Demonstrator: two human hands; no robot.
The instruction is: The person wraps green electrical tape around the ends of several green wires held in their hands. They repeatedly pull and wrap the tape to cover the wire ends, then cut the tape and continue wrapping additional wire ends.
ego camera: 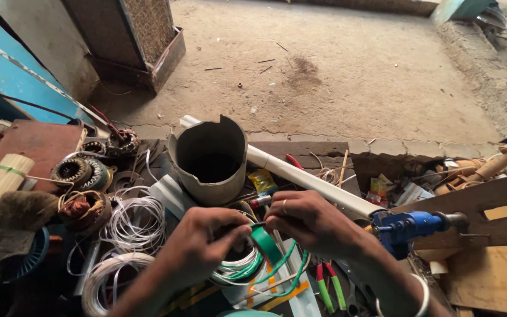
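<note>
Head view. Risked a slip: green tape roll (267, 243) pinched only at its edge, so could have dropped into the clutter at 6 o'clock or let its loose end stick back on itself. Could also have tangled with the white and green wire coil (237, 267) lying directly beneath.

Sat near centre, slightly toward 6 o'clock, just below the cracked grey pipe section (209, 158) at 12. Looked narrow, glossy, bright green, tilted on edge.

Left hand (198, 243): fingertips pressed together on a thin green strand beside the roll. Right hand (312, 223): fingers closed on the roll's top, ring on one finger. Blue hand drill (409, 226) lay at 3 o'clock, touching nothing held.
</note>
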